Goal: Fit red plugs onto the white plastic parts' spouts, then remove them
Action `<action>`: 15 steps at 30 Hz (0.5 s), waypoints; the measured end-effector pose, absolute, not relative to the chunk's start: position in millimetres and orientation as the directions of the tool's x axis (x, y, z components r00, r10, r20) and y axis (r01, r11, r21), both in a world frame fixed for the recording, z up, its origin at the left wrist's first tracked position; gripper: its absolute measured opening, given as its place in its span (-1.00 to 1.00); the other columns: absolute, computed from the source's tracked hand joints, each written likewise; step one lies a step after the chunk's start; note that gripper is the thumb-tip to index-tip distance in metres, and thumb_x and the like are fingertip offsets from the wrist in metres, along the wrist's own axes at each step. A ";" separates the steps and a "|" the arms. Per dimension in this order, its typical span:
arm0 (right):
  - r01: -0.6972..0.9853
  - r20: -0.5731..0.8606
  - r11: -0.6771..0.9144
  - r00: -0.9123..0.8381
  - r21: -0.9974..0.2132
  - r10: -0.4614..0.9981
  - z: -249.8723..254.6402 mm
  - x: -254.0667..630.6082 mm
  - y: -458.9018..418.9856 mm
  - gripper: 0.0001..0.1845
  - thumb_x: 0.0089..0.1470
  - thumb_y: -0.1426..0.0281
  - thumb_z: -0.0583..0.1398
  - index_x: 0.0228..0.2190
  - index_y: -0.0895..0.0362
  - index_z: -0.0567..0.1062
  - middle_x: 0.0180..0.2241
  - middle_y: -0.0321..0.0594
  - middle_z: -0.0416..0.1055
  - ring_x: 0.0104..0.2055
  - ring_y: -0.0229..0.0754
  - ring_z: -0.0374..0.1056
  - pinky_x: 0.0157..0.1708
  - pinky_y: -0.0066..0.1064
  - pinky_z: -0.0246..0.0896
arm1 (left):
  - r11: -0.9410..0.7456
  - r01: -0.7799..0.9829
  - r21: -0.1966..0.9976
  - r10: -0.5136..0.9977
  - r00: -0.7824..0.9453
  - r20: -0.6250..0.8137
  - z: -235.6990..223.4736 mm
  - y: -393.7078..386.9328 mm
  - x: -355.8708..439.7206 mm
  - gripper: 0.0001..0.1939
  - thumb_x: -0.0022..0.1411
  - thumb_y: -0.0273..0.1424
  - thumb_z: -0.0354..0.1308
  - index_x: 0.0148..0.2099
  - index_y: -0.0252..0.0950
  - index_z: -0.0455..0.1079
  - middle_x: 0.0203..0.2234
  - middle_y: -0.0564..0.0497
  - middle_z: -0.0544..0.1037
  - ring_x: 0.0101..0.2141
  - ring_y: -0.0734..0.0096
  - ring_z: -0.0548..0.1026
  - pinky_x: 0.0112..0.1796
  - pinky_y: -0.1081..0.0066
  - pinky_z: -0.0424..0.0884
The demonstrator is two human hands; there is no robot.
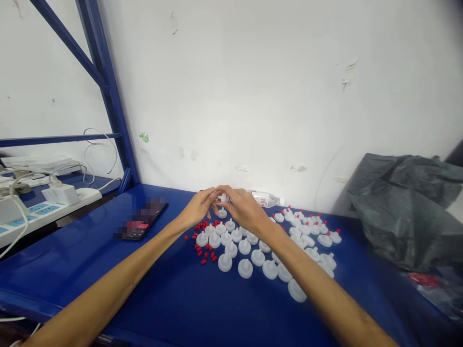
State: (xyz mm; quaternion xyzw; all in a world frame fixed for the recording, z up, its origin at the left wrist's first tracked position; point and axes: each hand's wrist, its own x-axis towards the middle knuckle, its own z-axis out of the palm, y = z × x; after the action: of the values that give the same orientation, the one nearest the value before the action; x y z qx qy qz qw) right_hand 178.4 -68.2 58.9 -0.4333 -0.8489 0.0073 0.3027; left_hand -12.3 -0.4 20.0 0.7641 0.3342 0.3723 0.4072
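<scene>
White spouted piece: raised above the table, partly hidden; probably light, stiff plastic, somewhat slick, hardly fragile.
Right grip: appears to pinch the piece.
Left grip: fingers bent close beside it; whether they press on it, I cannot tell.
Loose white pieces: round rims likely offer the surest hold (the thin spouts less so).
Red caps: tiny, best taken by fingertips.
</scene>
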 end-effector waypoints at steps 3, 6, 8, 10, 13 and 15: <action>0.754 0.488 0.616 -0.458 -0.231 0.743 59.7 176.2 -68.5 -0.59 0.39 0.45 0.18 0.21 0.03 0.33 -0.10 -0.15 0.61 -0.03 -0.05 0.53 0.01 -0.24 0.34 | -0.444 0.273 0.853 0.826 0.495 0.272 17.4 1.7 -11.4 -0.66 0.51 -0.16 0.21 0.11 -0.30 0.46 -0.14 -0.04 0.60 -0.30 0.34 0.60 -0.30 0.29 0.62; 0.786 0.470 0.589 -0.455 -0.187 0.756 63.0 175.6 -69.9 -0.60 0.38 0.44 0.18 0.20 0.07 0.34 -0.03 -0.16 0.57 -0.05 -0.08 0.52 -0.01 -0.19 0.40 | -0.451 0.367 0.813 0.837 0.490 0.243 17.0 6.8 -14.7 -0.67 0.50 -0.17 0.23 0.11 -0.30 0.47 -0.10 -0.06 0.61 -0.23 0.29 0.62 -0.22 0.22 0.64; 0.817 0.459 0.554 -0.435 -0.159 0.774 63.8 177.6 -69.7 -0.67 0.39 0.37 0.19 0.15 0.10 0.41 0.00 -0.17 0.54 -0.08 -0.10 0.51 -0.02 -0.12 0.45 | -0.462 0.443 0.768 0.840 0.498 0.218 18.6 12.2 -21.4 -0.68 0.49 -0.17 0.24 0.11 -0.29 0.47 -0.04 -0.08 0.60 -0.15 0.23 0.62 -0.14 0.15 0.64; 0.848 0.444 0.512 -0.409 -0.138 0.797 62.8 182.2 -67.8 -0.70 0.39 0.28 0.22 0.09 0.09 0.47 -0.02 -0.19 0.54 -0.12 -0.12 0.51 -0.04 -0.09 0.49 | -0.465 0.523 0.714 0.838 0.520 0.166 21.2 19.3 -31.9 -0.68 0.48 -0.19 0.26 0.11 -0.29 0.48 0.01 -0.09 0.59 -0.08 0.16 0.61 -0.07 0.10 0.63; 0.884 0.406 0.454 -0.377 -0.112 0.833 59.7 191.7 -62.2 -0.70 0.36 0.20 0.26 0.02 0.09 0.52 -0.02 -0.18 0.55 -0.10 -0.11 0.52 -0.04 -0.08 0.52 | -0.464 0.614 0.639 0.815 0.578 0.036 25.3 30.7 -51.9 -0.68 0.46 -0.21 0.29 0.12 -0.29 0.49 0.05 -0.09 0.59 -0.05 0.13 0.61 -0.05 0.08 0.63; 0.898 0.377 0.431 -0.369 -0.094 0.850 58.6 197.1 -58.8 -0.71 0.34 0.19 0.28 -0.01 0.10 0.54 0.01 -0.17 0.55 -0.03 -0.08 0.52 0.00 -0.05 0.52 | -0.469 0.638 0.611 0.777 0.627 -0.059 27.4 37.1 -64.5 -0.69 0.45 -0.22 0.29 0.11 -0.29 0.49 0.03 -0.09 0.60 -0.07 0.15 0.61 -0.07 0.10 0.63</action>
State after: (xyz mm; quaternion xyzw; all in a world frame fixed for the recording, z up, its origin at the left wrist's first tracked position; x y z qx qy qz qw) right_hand 197.1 -58.8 58.6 -0.5297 -0.8248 -0.0635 0.1876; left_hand -64.5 37.1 27.4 0.8493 0.4163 0.1143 0.3038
